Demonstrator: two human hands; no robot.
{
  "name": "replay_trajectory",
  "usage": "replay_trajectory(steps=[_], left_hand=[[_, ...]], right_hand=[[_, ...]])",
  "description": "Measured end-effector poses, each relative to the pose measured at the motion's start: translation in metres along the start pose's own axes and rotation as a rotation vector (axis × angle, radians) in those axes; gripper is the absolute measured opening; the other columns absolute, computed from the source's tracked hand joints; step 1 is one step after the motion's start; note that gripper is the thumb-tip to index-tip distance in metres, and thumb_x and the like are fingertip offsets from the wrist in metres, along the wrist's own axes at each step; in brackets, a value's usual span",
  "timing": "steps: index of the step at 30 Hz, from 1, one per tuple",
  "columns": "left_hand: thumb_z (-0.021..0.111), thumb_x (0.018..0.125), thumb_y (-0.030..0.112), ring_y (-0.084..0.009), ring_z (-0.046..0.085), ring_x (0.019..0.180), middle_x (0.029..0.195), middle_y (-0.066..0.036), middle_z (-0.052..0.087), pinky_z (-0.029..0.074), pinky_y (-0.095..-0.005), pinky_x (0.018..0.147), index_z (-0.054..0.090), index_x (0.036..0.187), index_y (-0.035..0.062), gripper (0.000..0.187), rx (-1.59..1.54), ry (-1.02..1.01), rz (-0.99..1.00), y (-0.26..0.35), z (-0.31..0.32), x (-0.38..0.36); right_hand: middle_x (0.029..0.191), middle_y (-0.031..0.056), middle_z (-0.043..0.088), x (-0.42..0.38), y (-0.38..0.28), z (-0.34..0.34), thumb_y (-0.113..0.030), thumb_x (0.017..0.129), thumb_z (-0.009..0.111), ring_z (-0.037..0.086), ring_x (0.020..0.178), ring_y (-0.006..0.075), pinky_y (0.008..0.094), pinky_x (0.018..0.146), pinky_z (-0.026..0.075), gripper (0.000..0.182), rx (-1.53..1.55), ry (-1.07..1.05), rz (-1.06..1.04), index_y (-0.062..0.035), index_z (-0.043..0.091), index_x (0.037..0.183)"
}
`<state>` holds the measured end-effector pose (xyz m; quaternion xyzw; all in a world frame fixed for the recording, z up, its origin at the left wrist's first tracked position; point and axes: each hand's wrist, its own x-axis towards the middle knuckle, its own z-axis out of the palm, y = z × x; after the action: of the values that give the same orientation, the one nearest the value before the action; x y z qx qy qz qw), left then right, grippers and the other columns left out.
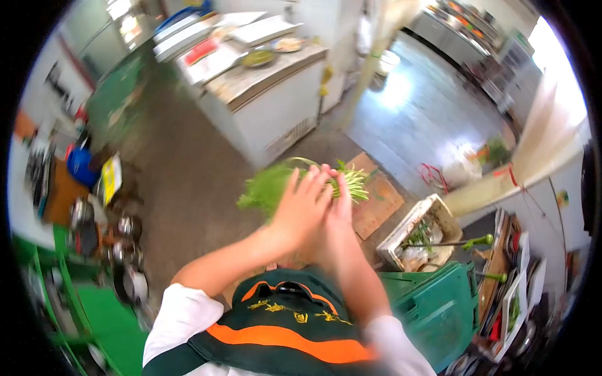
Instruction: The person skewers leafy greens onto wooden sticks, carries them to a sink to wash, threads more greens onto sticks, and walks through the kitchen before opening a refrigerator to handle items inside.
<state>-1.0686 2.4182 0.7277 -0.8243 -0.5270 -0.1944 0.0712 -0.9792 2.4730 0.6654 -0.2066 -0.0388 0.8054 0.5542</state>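
A bunch of leafy green stalks (269, 185) is held up in front of me, leaves to the left and pale cut stems (355, 183) to the right. My left hand (301, 203) wraps around the middle of the bunch with its fingers spread over it. Pressed against it from the right, my right hand (340, 199) also grips the bunch. Both forearms rise from my chest, where a green and orange apron (285, 323) shows. The image is motion-blurred.
A white chest freezer (276, 106) with plates on top stands ahead. A wooden board (376, 200) lies on the floor. At right are a white crate (419, 235) with scraps and a green bin (439, 307). Pots (128, 282) sit at left.
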Motion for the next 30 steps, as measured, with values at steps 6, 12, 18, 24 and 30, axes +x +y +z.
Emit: replay_trajectory(steps=[6, 12, 18, 24, 30], left_hand=[[0.056, 0.064, 0.008, -0.0268, 0.044, 0.100, 0.105, -0.011, 0.047, 0.030, -0.0437, 0.089, 0.049, 0.100, 0.0083, 0.037, -0.405, -0.023, 0.439, -0.022, 0.047, 0.118], [0.052, 0.065, 0.002, -0.0288, 0.049, 0.088, 0.097, -0.012, 0.051, 0.040, -0.0354, 0.076, 0.052, 0.093, 0.0054, 0.028, -0.357, -0.260, -0.073, -0.147, 0.193, 0.196], [0.050, 0.064, 0.007, -0.0323, 0.053, 0.074, 0.075, -0.016, 0.056, 0.042, -0.0393, 0.066, 0.058, 0.075, 0.0048, 0.014, -0.162, -0.678, -0.622, -0.284, 0.317, 0.159], [0.055, 0.063, 0.012, -0.0243, 0.057, 0.072, 0.076, -0.014, 0.059, 0.045, -0.0357, 0.064, 0.060, 0.076, 0.0063, 0.016, -0.095, -1.318, -0.401, -0.355, 0.452, 0.300], [0.057, 0.062, 0.011, -0.0216, 0.057, 0.082, 0.082, -0.010, 0.060, 0.047, -0.0324, 0.065, 0.060, 0.086, 0.0095, 0.024, -0.055, -1.322, -0.229, -0.192, 0.565, 0.684]], right_hand=[[0.099, 0.0060, 0.052, 0.091, -0.181, -0.026, -0.023, 0.085, 0.038, 0.046, 0.101, 0.0242, 0.0403, 0.087, 0.034, 0.020, 0.229, -0.142, -0.501, -0.0067, 0.050, 0.087], [0.095, 0.0073, 0.057, 0.178, -0.348, -0.071, -0.020, 0.083, 0.042, 0.043, 0.105, 0.0238, 0.0427, 0.091, 0.030, 0.022, 0.309, -0.136, -0.728, -0.0035, 0.056, 0.090], [0.111, 0.0114, 0.048, 0.249, -0.472, -0.097, -0.023, 0.084, 0.038, 0.042, 0.106, 0.0259, 0.0476, 0.091, 0.029, 0.027, 0.379, -0.072, -0.781, -0.0045, 0.055, 0.095], [0.114, 0.0110, 0.046, 0.313, -0.579, -0.112, -0.024, 0.084, 0.037, 0.042, 0.105, 0.0259, 0.0469, 0.089, 0.032, 0.031, 0.451, 0.288, -0.980, -0.0050, 0.049, 0.105], [0.118, 0.0123, 0.041, 0.320, -0.682, -0.160, -0.031, 0.078, 0.046, 0.040, 0.106, 0.0289, 0.0474, 0.090, 0.030, 0.046, 0.021, 0.553, -1.377, -0.0033, 0.041, 0.114]])
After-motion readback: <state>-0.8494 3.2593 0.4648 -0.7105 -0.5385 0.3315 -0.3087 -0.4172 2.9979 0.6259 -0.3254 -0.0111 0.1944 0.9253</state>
